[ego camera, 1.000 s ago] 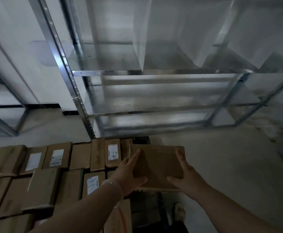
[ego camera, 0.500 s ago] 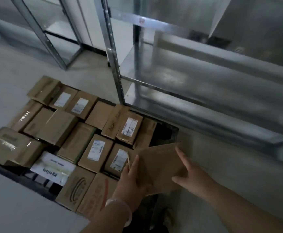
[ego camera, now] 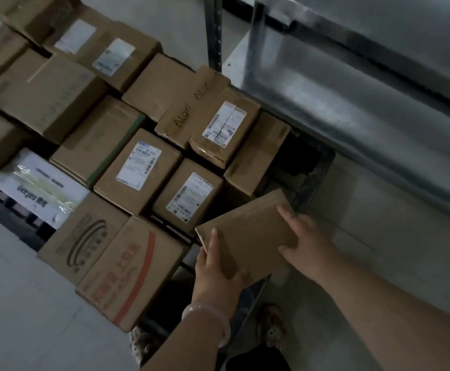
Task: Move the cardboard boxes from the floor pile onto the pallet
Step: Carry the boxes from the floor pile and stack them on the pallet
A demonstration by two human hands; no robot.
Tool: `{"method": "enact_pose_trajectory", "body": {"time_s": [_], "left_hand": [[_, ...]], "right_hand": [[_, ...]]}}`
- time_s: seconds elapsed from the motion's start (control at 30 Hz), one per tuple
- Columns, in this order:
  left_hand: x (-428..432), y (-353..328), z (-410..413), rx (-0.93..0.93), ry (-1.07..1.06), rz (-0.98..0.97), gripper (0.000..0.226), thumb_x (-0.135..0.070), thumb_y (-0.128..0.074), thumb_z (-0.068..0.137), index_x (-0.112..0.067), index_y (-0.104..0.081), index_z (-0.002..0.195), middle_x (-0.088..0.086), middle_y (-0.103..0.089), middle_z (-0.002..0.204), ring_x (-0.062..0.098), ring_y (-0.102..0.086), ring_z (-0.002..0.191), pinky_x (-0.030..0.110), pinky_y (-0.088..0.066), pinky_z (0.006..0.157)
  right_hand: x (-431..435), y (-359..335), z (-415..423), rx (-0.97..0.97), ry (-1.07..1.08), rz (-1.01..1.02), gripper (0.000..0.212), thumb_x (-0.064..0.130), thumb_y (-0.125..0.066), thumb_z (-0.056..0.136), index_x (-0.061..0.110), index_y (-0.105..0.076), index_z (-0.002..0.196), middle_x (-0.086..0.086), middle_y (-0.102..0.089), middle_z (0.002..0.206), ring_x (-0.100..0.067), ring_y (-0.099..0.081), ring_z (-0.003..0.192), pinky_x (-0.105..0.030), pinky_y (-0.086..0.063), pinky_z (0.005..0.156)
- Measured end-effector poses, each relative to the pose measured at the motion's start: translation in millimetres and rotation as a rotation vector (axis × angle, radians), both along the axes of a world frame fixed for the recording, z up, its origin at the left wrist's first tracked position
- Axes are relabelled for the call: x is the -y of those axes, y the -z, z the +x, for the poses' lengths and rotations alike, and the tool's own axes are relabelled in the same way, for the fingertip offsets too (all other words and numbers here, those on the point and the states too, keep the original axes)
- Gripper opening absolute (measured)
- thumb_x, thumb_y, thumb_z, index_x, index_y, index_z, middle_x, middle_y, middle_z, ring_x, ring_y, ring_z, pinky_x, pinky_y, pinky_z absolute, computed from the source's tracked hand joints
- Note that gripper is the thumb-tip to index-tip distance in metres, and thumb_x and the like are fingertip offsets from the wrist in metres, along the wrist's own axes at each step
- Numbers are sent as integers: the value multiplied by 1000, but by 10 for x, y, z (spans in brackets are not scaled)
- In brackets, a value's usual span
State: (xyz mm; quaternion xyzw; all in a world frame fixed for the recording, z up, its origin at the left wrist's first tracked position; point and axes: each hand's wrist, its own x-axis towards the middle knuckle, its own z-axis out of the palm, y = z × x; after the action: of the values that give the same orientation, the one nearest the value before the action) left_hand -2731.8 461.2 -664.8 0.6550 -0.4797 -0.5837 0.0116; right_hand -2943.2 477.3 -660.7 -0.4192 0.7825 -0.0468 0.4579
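Observation:
I hold a plain flat cardboard box [ego camera: 250,231] tilted over the near right corner of the dark pallet [ego camera: 315,178]. My left hand [ego camera: 216,277] grips its near left edge, thumb on top. My right hand [ego camera: 307,245] grips its right edge. Several cardboard boxes stand packed together on the pallet to the left, among them a labelled box [ego camera: 189,196] right beside the held one and a red-printed box [ego camera: 127,271] at the near edge. A dark gap of bare pallet shows beyond the held box.
A metal shelving rack [ego camera: 352,89] runs along the right, its upright post [ego camera: 214,33] at the pallet's far edge. A white box [ego camera: 39,188] sits at the pallet's left. My feet [ego camera: 270,328] stand on the grey floor below.
My view has tipped down and come closer to the pallet. The held box has dropped lower toward the pallet's near right corner, both hands still on it.

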Motion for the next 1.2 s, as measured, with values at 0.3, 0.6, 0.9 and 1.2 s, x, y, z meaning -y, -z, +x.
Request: {"method": "enact_pose_trajectory", "body": {"time_s": [0.3,0.6,0.9,1.2], "left_hand": [[-320,992,150,62,-160,85,107,-31,-70,88,-55,18,145,-2,-10,159,24,-30,140,32,-32,107],[-330,1284,330,24,-18,131,107,-38,-67,90,-61,31,126,-4,-8,161,16,-28,142,18,-29,97],[-404,1235,333,-14,-69,119,99,-28,-68,89,-27,6,155,-5,-10,162,15,-31,143,34,-34,114],[-332,1336,307,-87,-131,123,102,-19,-66,91,-32,14,152,-8,-11,158,14,-32,140,27,-32,113]], "right_hand": [[262,1053,332,-92,-309,-41,83,24,-58,97,50,-3,153,18,1,163,-15,-6,150,-37,-25,117],[261,1354,484,-82,-392,-53,87,22,-62,95,43,-3,156,16,15,163,-11,12,150,-40,-17,121],[-264,1359,771,-183,-305,-8,86,52,-53,95,37,5,156,11,33,158,-11,31,143,-39,-6,123],[15,1440,682,-159,-419,6,94,58,-57,89,44,9,154,14,36,156,-15,34,143,-41,-3,120]]}}
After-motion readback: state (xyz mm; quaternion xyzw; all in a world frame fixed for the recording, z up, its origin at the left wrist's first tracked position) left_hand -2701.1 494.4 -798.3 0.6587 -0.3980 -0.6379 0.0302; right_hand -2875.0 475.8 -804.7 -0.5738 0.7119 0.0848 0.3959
